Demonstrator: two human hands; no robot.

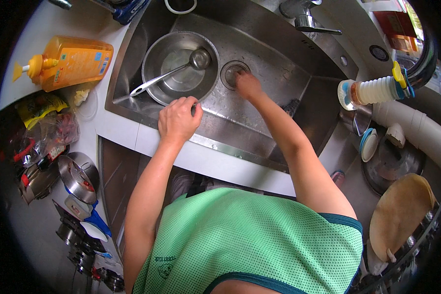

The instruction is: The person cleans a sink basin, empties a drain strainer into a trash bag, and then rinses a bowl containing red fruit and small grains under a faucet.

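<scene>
My right hand (247,85) reaches down into the stainless steel sink (268,47), its fingertips at the round drain strainer (228,75). Whether the fingers grip the strainer is hidden. A metal bowl (169,47) stands in the left part of the sink, with a metal ladle (200,59) lying in it and the handle resting over the rim. My left hand (180,118) lies at the sink's front edge, its fingers curled at the near rim of the bowl. How firmly they hold the rim cannot be made out.
An orange pump bottle (82,62) lies left of the sink. A chrome faucet (305,18) is at the back. Dark scraps (290,107) lie in the sink's right part. To the right are a ribbed white container (376,91), a pot lid (393,165) and a white pipe (415,114).
</scene>
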